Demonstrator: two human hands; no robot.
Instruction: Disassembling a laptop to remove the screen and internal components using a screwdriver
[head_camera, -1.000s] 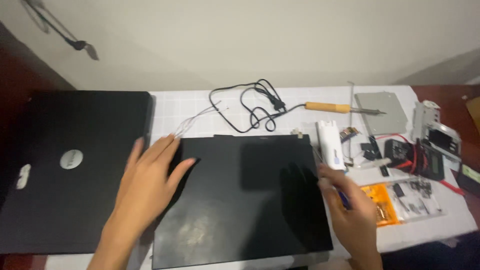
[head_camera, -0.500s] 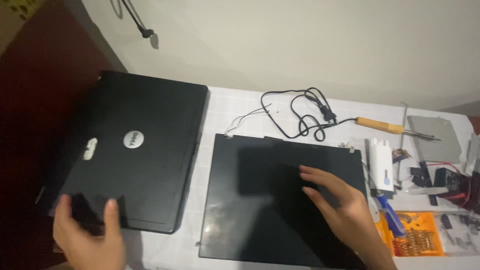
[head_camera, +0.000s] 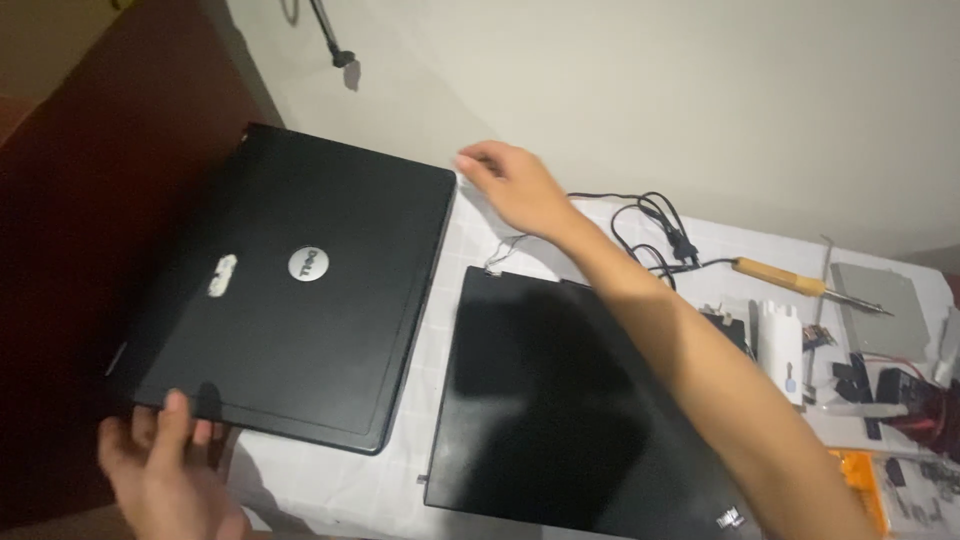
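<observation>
A closed black laptop (head_camera: 300, 290) with a round silver badge lies at the left of the white table. My left hand (head_camera: 165, 470) grips its near left corner, thumb on the lid. My right hand (head_camera: 510, 185) reaches across to the laptop's far right corner, fingers apart, touching or just above that corner; I cannot tell which. Beneath my right forearm lies a flat black laptop screen panel (head_camera: 560, 400) with thin wires at its top left corner.
A black cable (head_camera: 655, 230) is coiled behind the panel. A soldering iron (head_camera: 790, 285) with a wooden handle, a white device (head_camera: 780, 335), a grey plate (head_camera: 880, 310) and small black parts lie at the right. An orange case (head_camera: 860, 490) sits at the lower right.
My right hand left the black panel and reached up to the laptop's far right corner. My left hand stays at the laptop's near left corner. The view shifted left.
</observation>
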